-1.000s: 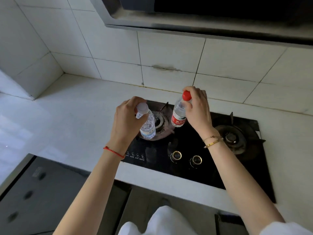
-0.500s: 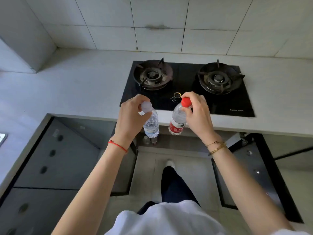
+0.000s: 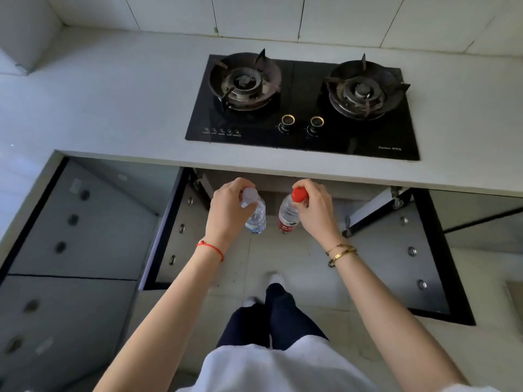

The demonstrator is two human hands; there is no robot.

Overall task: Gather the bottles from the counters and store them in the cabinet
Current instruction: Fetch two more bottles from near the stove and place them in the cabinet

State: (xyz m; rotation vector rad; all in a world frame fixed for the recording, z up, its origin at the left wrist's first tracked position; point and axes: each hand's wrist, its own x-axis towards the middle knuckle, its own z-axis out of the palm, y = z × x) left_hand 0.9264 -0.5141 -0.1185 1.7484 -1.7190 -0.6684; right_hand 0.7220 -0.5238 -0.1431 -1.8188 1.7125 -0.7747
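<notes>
My left hand (image 3: 226, 213) grips a clear water bottle with a white cap and blue label (image 3: 256, 219) by its neck. A clear bottle with a red cap and red label (image 3: 288, 216) hangs upright from my right hand (image 3: 317, 213), held at the top. Both bottles hang below the counter edge, in front of the open cabinet (image 3: 271, 190) under the stove. The cabinet's two doors (image 3: 175, 230) (image 3: 410, 250) stand swung outward on either side of my hands. The cabinet's inside is mostly hidden by the counter.
A black two-burner gas stove (image 3: 302, 106) is set in the pale counter (image 3: 113, 103). Grey cabinet fronts (image 3: 79, 222) run down the left side. My legs and feet (image 3: 271, 306) stand on the tiled floor between the open doors.
Both hands lowered the bottles from above the stove to below the counter edge, in front of the open cabinet. My view tilted down and back from the counter.
</notes>
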